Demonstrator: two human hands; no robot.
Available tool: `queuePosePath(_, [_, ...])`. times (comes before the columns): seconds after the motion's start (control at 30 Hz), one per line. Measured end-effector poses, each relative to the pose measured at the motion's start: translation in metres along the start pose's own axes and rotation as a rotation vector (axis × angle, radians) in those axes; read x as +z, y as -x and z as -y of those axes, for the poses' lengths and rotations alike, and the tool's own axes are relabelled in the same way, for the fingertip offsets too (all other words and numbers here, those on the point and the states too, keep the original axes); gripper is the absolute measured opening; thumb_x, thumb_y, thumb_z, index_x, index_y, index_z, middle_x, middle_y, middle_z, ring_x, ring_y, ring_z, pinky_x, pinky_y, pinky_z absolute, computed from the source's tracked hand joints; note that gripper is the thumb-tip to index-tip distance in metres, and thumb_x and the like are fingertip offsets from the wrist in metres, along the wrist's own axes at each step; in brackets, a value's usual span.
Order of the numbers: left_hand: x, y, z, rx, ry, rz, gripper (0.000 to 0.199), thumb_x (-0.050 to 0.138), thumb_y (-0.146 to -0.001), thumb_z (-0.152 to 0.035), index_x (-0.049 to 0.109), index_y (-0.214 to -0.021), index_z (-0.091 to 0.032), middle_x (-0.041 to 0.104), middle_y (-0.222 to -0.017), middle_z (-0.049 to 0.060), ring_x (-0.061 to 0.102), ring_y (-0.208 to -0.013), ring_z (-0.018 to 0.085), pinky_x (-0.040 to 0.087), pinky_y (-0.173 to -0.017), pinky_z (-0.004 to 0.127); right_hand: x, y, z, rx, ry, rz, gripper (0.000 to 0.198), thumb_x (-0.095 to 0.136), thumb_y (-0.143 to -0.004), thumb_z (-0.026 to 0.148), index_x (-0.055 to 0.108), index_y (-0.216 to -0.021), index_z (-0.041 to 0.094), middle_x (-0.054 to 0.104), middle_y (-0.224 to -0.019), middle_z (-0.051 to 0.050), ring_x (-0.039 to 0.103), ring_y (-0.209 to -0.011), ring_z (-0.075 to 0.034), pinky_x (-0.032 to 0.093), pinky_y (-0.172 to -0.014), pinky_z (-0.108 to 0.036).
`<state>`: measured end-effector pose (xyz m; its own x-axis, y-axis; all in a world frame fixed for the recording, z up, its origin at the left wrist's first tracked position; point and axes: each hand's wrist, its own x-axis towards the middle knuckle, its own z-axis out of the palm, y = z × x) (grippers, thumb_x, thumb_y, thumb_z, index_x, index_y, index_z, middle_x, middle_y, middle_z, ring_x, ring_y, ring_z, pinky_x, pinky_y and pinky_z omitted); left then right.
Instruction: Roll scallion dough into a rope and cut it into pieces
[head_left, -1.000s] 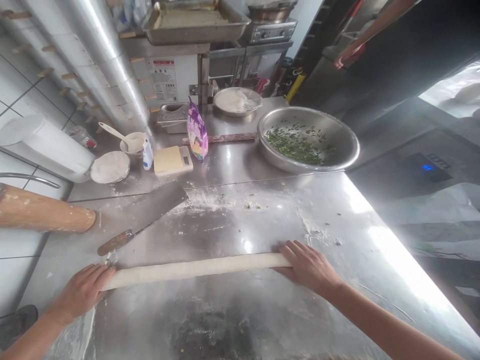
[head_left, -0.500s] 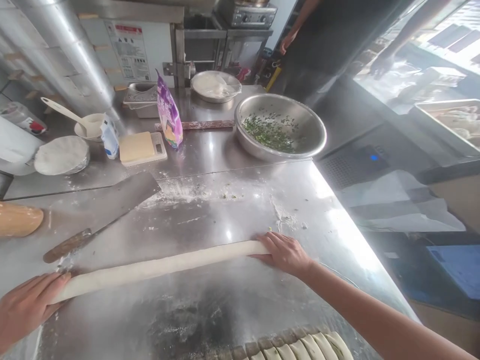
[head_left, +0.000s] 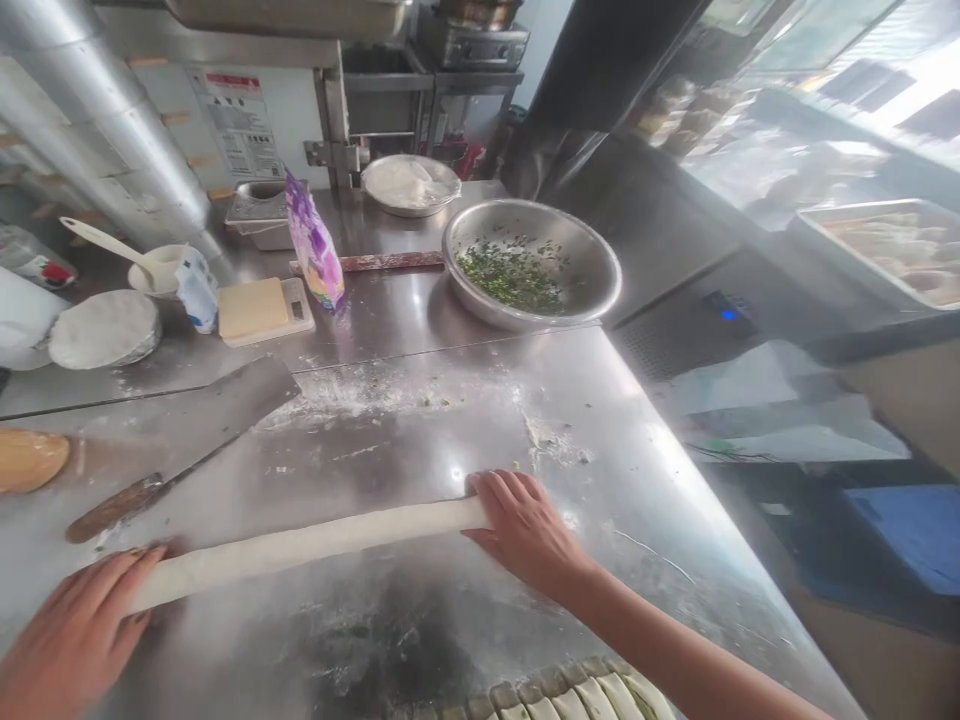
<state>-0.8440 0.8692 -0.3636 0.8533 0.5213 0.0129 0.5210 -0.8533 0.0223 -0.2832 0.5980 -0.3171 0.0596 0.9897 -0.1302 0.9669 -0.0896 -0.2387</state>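
A long pale dough roll (head_left: 315,543) lies across the steel worktop, slightly tilted, its right end farther from me. My left hand (head_left: 90,625) is closed over its left end, with the thumb on the near side. At the other end my right hand (head_left: 521,522) wraps its fingers over the dough; the tips on the far side are partly hidden. Nearer to me, at the bottom edge, sit several cut dough pieces (head_left: 592,697) with green filling showing, partly out of view. A broad-bladed knife (head_left: 232,400) with a wooden handle rests beyond my left hand.
Toward the back stand a steel bowl (head_left: 600,290) of chopped greens, a purple bag (head_left: 313,245), a scale (head_left: 300,310), a flour-filled bowl (head_left: 105,328) and a round pan (head_left: 411,187). A wooden roller end (head_left: 30,460) lies far left. The worktop's right edge (head_left: 720,500) slants toward me.
Both hands have come a little closer together along the dough roll, the left one moving right. The view has shifted somewhat to the right. A person's arms at the back are out of sight.
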Motion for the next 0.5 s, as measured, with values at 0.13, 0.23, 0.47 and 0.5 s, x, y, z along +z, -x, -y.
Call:
queuePosePath(0.13, [-0.032,-0.029,-0.048,-0.061,-0.047,0.047,0.07,0.055,-0.092,-0.035,0.03,-0.157,-0.023,0.06,-0.132,0.014,0.057,-0.119,0.035,0.033,-0.112,0.061,0.003,-0.011,0.053,0.061,0.058,-0.115,0.083,0.075,-0.089,0.032,0.029,-0.152,0.005,0.045,-0.145,-0.026,0.037,-0.134,-0.045,0.033,-0.112,-0.064])
queuePosePath(0.23, [-0.043,-0.045,-0.057,-0.102,0.029,0.098,0.073,0.061,-0.091,-0.048,0.035,-0.153,-0.019,0.056,-0.138,0.015,0.052,-0.124,0.034,0.035,-0.111,0.054,0.017,-0.047,0.122,-0.11,-0.071,-0.162,0.09,0.083,-0.082,0.042,0.035,-0.149,0.005,0.05,-0.141,-0.023,0.039,-0.131,-0.043,0.037,-0.113,-0.059])
queuePosePath(0.47, [-0.036,-0.066,-0.048,-0.087,0.094,0.152,0.039,0.05,-0.098,-0.047,0.056,-0.122,-0.017,0.062,-0.115,0.014,0.057,-0.104,0.03,0.045,-0.091,0.046,0.056,-0.153,0.264,-0.276,-0.107,-0.13,0.089,0.08,-0.059,0.081,0.06,-0.114,0.014,0.058,-0.1,-0.013,0.051,-0.091,-0.032,0.05,-0.075,-0.047])
queuePosePath(0.5, [-0.034,-0.069,-0.049,-0.058,0.078,0.156,0.036,0.05,-0.097,-0.047,0.058,-0.116,-0.018,0.062,-0.11,0.013,0.057,-0.101,0.03,0.045,-0.088,0.046,0.061,-0.161,0.271,-0.29,-0.08,-0.124,0.083,0.079,-0.061,0.081,0.06,-0.109,0.015,0.056,-0.096,-0.012,0.05,-0.088,-0.031,0.049,-0.072,-0.046])
